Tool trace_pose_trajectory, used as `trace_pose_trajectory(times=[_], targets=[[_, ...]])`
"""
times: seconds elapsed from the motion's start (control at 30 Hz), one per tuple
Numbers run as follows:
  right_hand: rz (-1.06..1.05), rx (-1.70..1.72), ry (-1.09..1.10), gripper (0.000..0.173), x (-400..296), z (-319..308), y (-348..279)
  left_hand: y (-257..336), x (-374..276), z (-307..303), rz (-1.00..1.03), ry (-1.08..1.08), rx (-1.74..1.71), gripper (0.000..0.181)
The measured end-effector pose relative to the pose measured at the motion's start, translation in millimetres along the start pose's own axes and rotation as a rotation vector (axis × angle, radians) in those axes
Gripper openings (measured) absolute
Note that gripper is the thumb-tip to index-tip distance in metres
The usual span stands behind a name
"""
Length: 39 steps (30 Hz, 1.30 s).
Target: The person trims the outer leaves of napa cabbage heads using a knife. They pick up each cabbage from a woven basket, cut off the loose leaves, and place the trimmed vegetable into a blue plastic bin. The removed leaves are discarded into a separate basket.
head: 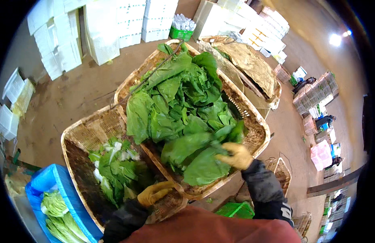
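Observation:
My right hand [236,155], in a yellow glove, has its fingers on large green leaves [205,165] at the near right of a dirty plastic crate [257,130] heaped with leafy greens [187,88]. The leaves by those fingers are partly blurred. My left hand [155,193], gloved alike, is over the near rim of a second plastic crate [84,127] to the left. Its fingers point right, and whether it holds anything is unclear. Loose trimmed leaves [117,167] with white stalks lie inside that second crate.
A blue-lined box [64,185] with lettuce heads [55,203] stands at lower left. Stacked white foam boxes [102,30] line the back. Behind the full crate is another covered with brown sheeting [251,63]. A green crate [236,209] sits low, near my right sleeve. People and crate stacks [318,89] are far right.

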State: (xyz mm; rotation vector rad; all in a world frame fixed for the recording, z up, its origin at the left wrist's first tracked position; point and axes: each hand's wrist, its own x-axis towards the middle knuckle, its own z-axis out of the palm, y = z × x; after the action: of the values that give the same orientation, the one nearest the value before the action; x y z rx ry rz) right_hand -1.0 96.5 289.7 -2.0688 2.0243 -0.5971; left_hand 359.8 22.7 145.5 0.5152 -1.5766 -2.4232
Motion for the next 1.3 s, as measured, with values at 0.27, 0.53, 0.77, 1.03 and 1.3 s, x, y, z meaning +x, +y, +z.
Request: trace_pose_trajectory(times=[0.27, 0.53, 0.77, 1.03, 1.3], targets=[[0.302, 0.537, 0.49, 0.033, -74.4, -41.7, -17.5, 5.8, 81.9, 62.1, 0.217, -0.623, -0.823, 0.076], [0.583, 0.07, -0.102, 0.049, -115.8, 42.7, -72.1, 74.3, 26.5, -48.6, 0.484, 0.276, -0.495, 0.085], [-0.253, -0.11, 0.008, 0.074, -3.4, 41.3, -205.5, 127.0, -111.3, -40.6, 0.319, 0.415, 0.276, 0.085], [-0.412, -0.183, -0.262, 0.075, 7.6, 79.7, -256.3, 86.6, -173.7, -15.8, 0.105, 0.35, 0.231, 0.091], [-0.375, -0.161, -0.282, 0.084, -12.5, 86.2, -258.9, 86.8, -178.7, 4.8, 0.075, 0.376, 0.198, 0.078]])
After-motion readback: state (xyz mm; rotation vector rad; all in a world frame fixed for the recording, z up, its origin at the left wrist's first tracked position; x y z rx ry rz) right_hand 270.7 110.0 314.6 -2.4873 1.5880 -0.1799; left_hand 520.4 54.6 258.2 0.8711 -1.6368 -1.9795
